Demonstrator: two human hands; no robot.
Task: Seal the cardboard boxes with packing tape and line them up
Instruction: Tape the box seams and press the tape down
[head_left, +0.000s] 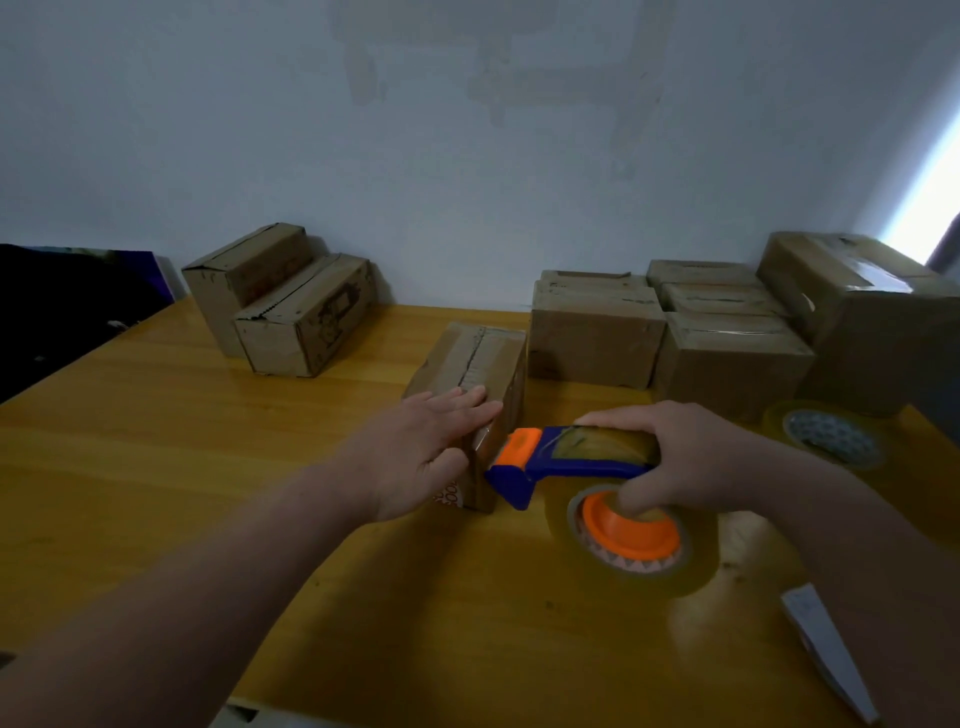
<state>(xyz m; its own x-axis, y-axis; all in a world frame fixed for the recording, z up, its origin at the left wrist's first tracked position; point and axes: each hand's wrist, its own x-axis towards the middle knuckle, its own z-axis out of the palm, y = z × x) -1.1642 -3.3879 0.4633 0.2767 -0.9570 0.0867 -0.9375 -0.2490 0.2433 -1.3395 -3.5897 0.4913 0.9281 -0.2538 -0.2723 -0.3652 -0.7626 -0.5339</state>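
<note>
White slip (823, 647) lies nearest on the counter (208, 467). Left hand (426, 441) presses flat, fingers straight, on the box (483, 364) mid-counter; right hand (691, 457) grips the dispenser (571, 457) just beside its near end. Orange print on that end is too hidden to read.

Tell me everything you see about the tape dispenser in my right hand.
The tape dispenser is blue plastic with an orange guard at its nose and an orange hub carrying a roll of clear tape. The right hand grips it from above, one digit on the hub. Its nose meets the near end of the middle box.
</note>
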